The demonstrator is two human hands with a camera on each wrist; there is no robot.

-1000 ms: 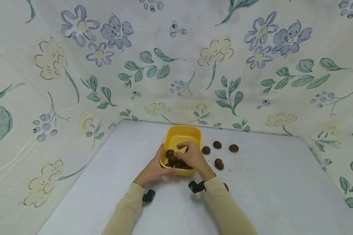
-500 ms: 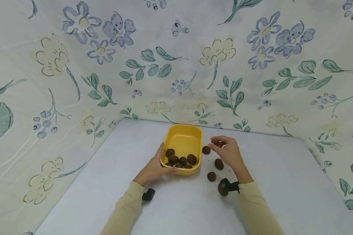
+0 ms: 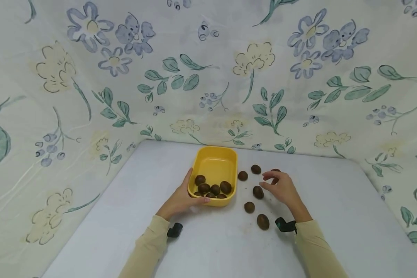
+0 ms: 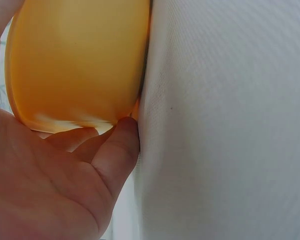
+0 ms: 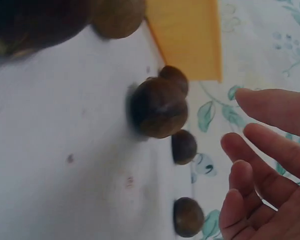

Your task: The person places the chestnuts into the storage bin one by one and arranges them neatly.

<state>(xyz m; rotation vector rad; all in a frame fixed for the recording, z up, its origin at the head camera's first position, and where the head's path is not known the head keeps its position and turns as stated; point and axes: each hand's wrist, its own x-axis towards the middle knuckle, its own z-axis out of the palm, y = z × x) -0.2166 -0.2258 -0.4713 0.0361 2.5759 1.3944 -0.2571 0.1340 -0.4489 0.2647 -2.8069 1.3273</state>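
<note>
On the table (image 3: 208, 239), a yellow box (image 3: 213, 153) is gripped at its near L corner by the L hand (image 3: 181, 199); the R hand (image 3: 281, 188) is relaxed, fingers parted. Nuts (image 3: 258, 192) are seen — some in box, others strewn nr. R hand.

The yellow tub (image 3: 214, 166) looks like moulded plastic, smooth throughout, with a soft gloss on its rim and floor; seen from the left wrist, its wall seems slightly translucent. The brown nuts (image 5: 159, 109) have hard-looking, smooth shells with a dull sheen. The worktop (image 3: 333, 200) is matt white, and up close it shows a fine, cloth-like weave, marked by small specks. Behind it, the floral sheet (image 3: 180, 104) looks like thin plastic, creased and faintly shiny at the left. The beige sleeves (image 3: 147, 243) are matt, wrinkled cloth, and the black wrist devices (image 3: 175, 230) look like plastic.
</note>
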